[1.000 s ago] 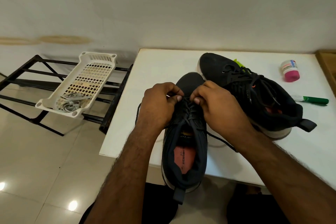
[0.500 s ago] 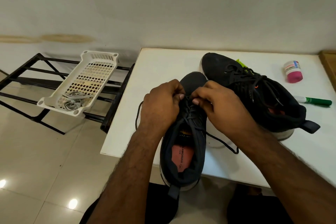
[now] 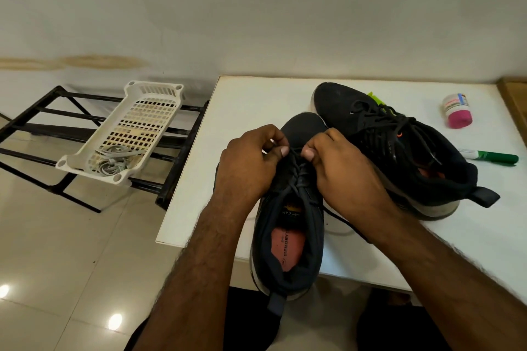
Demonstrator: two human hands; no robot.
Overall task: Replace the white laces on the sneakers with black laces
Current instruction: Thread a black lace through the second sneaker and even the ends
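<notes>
Black lace (image 3: 296,172): pinched over the near sneaker's (image 3: 288,225) eyelets by both thumbs.
Left hand (image 3: 249,158): fingers curled, gripping lace.
Right hand (image 3: 342,168): likewise.
Second sneaker (image 3: 399,145): just right of fingers, on desk (image 3: 251,105).
Marker (image 3: 490,156): farther right.

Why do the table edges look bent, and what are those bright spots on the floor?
Head view: the wide-angle lens bows straight lines, so the white table flares outward toward the frame edges. Head view: the two bright spots are glare from lights overhead mirrored in the glossy floor tiles. Head view: lighting is soft, shadows are faint, and the hands look sharp, with little blur.
</notes>
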